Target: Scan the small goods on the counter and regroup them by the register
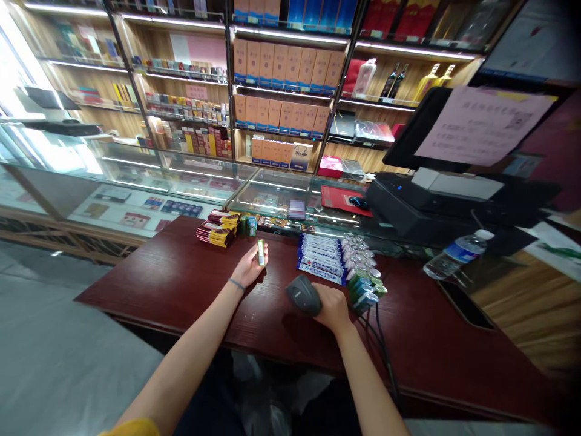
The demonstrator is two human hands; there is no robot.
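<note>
Your L hand (249, 265), half-curled, holds small pack (260, 249), label (261, 259) txt unreadable. R hand (333, 306) clasps scanner (303, 295), blue-white packets (321, 255) beyond fingers (324, 293).

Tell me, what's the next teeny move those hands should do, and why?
Maybe bring the dark scanner a bit closer to the small green-and-white pack. The right grip holds the scanner, the left grip holds the pack with a printed side showing, and there's a gap between the two.

Dk scanner (304, 295), grn-wht pack (261, 253) – both held, apart.
</note>
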